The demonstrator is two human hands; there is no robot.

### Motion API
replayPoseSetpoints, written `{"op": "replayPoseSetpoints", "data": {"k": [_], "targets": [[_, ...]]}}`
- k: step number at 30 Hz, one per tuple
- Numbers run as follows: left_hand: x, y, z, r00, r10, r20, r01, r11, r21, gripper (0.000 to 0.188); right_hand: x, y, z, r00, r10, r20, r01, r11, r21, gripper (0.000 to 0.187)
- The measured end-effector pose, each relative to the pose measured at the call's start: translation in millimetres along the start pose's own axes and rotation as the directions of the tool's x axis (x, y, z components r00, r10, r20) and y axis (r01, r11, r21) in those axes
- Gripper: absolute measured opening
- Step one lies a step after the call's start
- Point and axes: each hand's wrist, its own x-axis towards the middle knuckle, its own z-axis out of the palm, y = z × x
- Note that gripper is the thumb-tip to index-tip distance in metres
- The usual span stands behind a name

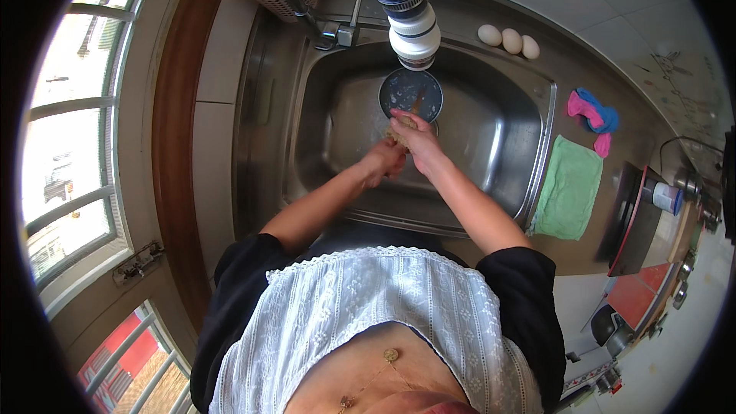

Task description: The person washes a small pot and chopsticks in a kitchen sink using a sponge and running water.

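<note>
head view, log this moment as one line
right hand: gripping beige textured item, kind unclear | left hand: close by | basin: dark round pan | beside basin: three white eggs, green cloth

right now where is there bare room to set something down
Bare: the sink floor right of the dark dish, and the counter between the eggs and pink-and-blue cloth. Crowded: the sink's middle, with left hand, right hand, dish and tap.

Sink [475, 157] free R, tap [415, 31] o/head
</note>
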Motion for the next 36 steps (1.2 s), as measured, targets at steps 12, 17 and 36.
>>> {"op": "replayPoseSetpoints", "data": {"k": [12, 17, 36], "targets": [[-93.4, 6.2, -38.7, 0.987, -0.114, 0.116, 0.132, 0.978, -0.159, 0.028, 93.4, -1.3, -40.4, 0.868, -0.488, -0.089, 0.336, 0.711, -0.617, 0.023], [-39.3, 6.6, -32.6, 0.991, -0.128, 0.026, 0.130, 0.931, -0.341, 0.032, 83.5, 5.3, -22.4, 0.889, -0.393, 0.236, 0.260, 0.010, -0.965, 0.038], [34.0, 6.2, -2.7, 0.992, -0.102, -0.077, 0.093, 0.989, -0.111, 0.028, 18.8, -12.7, -8.8, 0.996, 0.005, 0.090, 0.010, 0.985, -0.170, 0.038]]}}
